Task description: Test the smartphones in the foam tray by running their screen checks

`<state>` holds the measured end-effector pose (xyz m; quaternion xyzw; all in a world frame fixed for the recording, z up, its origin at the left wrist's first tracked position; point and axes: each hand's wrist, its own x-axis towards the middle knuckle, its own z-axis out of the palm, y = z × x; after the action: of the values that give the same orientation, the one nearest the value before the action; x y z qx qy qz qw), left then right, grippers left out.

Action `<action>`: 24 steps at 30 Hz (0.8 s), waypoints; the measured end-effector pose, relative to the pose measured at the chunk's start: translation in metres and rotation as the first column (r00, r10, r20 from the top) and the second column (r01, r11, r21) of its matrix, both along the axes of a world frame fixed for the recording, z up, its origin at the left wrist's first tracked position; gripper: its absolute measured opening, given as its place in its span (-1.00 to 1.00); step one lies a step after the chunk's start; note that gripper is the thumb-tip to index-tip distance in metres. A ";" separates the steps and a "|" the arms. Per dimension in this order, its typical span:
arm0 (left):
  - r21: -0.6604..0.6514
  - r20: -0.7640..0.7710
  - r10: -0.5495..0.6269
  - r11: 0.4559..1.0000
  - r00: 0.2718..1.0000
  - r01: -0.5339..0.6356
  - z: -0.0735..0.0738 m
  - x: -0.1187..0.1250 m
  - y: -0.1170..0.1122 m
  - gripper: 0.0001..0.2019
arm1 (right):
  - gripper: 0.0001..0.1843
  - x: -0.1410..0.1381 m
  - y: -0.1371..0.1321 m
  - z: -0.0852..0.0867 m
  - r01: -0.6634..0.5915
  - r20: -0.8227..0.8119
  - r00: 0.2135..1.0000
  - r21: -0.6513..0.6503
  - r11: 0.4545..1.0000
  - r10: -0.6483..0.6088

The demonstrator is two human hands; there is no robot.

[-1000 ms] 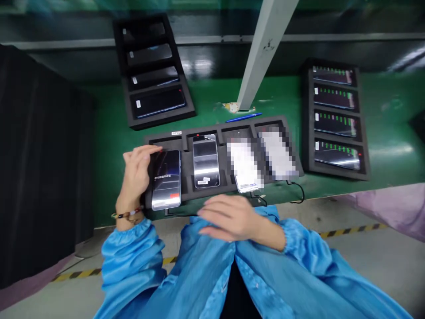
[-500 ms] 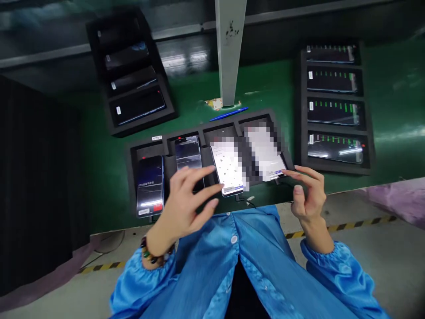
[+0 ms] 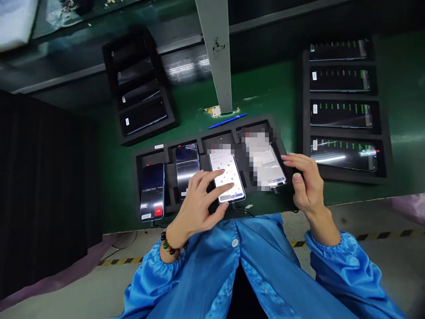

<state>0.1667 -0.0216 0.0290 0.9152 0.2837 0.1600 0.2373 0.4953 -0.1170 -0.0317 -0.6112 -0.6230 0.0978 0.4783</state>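
Several smartphones lie in a black foam tray in front of me. My left hand (image 3: 202, 201), fingers spread, is over the third phone (image 3: 237, 191), whose white screen is lit; a fingertip seems to touch the glass. To its left are a dark-screened phone (image 3: 186, 161) and a phone with a red button on its display (image 3: 152, 192). My right hand (image 3: 308, 184) is raised just right of the fourth phone (image 3: 270, 166), its thumb and fingers apart with nothing between them. That phone's screen is lit and partly pixelated.
Behind the foam tray (image 3: 168, 215) lies a blue pen (image 3: 227, 121), near a grey metal post (image 3: 219, 57). A second tray of phones (image 3: 149, 130) stands back left, another (image 3: 352, 175) at right, on the green table (image 3: 265, 84). Cables leave the phones at the front edge.
My left hand has moved right, further over the third phone's screen. My right fingertips have come off the fourth phone's lower edge. The view has shifted slightly.
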 end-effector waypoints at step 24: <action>0.032 -0.061 0.226 0.974 0.972 -0.224 0.009 -0.009 0.015 -0.56 | -0.59 0.003 0.003 0.014 -0.007 0.008 1.000 -0.129 0.992 0.008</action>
<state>0.1579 -0.0070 0.0381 0.8848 0.3909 0.1599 0.1968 0.4981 -0.1145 -0.0178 -0.6390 -0.6196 0.1371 0.4347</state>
